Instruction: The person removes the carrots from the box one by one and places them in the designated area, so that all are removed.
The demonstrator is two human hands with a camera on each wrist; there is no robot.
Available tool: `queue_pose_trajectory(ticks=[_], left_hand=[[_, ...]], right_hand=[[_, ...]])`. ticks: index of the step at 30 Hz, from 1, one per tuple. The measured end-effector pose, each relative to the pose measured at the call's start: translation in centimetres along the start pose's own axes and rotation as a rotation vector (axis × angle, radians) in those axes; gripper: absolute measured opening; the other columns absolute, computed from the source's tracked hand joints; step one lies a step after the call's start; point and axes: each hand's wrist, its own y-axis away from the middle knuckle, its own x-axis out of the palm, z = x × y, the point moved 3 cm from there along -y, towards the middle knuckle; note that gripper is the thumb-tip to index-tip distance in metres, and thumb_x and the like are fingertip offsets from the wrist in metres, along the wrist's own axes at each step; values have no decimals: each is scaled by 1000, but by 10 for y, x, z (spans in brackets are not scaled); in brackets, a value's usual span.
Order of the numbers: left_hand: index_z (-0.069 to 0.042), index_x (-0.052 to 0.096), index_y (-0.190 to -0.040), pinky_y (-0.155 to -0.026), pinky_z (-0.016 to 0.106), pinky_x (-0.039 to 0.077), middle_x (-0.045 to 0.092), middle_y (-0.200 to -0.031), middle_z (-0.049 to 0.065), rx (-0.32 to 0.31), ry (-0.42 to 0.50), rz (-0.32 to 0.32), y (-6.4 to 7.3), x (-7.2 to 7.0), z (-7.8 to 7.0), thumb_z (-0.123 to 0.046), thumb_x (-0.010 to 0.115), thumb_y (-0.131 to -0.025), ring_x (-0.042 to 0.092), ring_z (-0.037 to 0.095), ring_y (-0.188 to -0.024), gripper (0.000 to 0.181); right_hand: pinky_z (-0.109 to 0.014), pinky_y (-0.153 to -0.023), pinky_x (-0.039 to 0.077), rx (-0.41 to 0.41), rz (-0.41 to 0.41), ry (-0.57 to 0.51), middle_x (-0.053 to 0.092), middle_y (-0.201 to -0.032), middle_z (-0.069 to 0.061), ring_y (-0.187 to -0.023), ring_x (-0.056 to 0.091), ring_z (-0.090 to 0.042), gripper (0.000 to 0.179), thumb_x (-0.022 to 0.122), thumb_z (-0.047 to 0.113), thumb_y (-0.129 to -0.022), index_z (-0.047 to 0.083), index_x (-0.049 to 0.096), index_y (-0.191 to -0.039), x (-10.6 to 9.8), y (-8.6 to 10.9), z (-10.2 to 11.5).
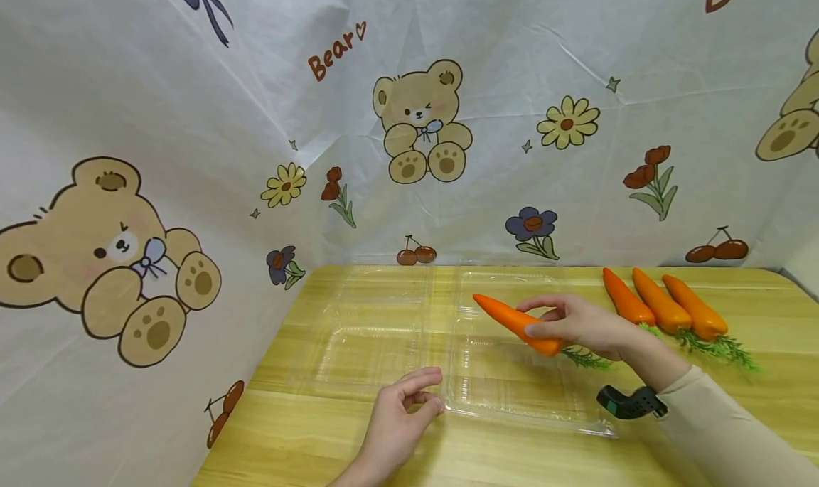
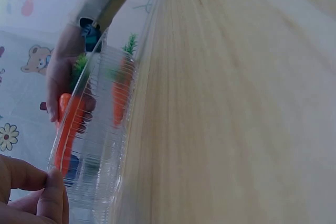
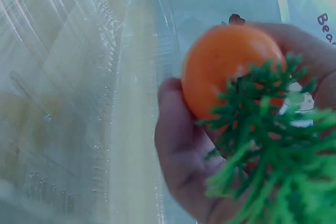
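Note:
My right hand [image 1: 582,325] grips an orange toy carrot [image 1: 512,320] near its thick end, its tip pointing up and left. Green leaves [image 3: 273,140] trail from that end. The carrot is held over the right half of an open, clear plastic clamshell box [image 1: 525,421]. At the near edge of this half, my left hand [image 1: 403,416] pinches the rim between thumb and fingers, as the left wrist view shows close up. The box's other half [image 1: 371,327] lies flat to the left.
Three more toy carrots [image 1: 662,303] with green tops lie side by side on the wooden table [image 1: 307,437], right of the box. A white sheet [image 1: 486,32] printed with bears and flowers hangs behind and to the left. My right wrist wears a black band [image 1: 630,403].

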Motion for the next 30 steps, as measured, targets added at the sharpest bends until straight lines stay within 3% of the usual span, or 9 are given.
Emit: queue_pose_trajectory(ticks=[8,19,30], left_hand=[[0,70,-126,-85,16,56,60,-144,16,-4,-13,-6,0,-1,1,-4,74,-90,64,15,-98,36],[-1,70,-126,-84,16,57,60,-144,15,0,-6,-9,-1,-1,1,-4,74,-90,64,14,-98,37],[0,71,-125,-84,16,57,60,-144,16,4,-4,-11,-1,-1,1,-3,74,-89,64,14,-98,37]], right_hand=[[-33,-65,58,40,-54,1,67,-116,-16,-86,64,-24,62,69,30,-100,2,46,-150,-10,5,-5],[-39,-65,61,60,-114,-19,63,-117,-18,-84,64,-26,66,67,31,-101,9,39,-157,-37,21,-11],[-41,-67,62,71,-156,19,56,-120,-22,-83,63,-26,64,62,27,-105,4,34,-158,-73,43,-16]])
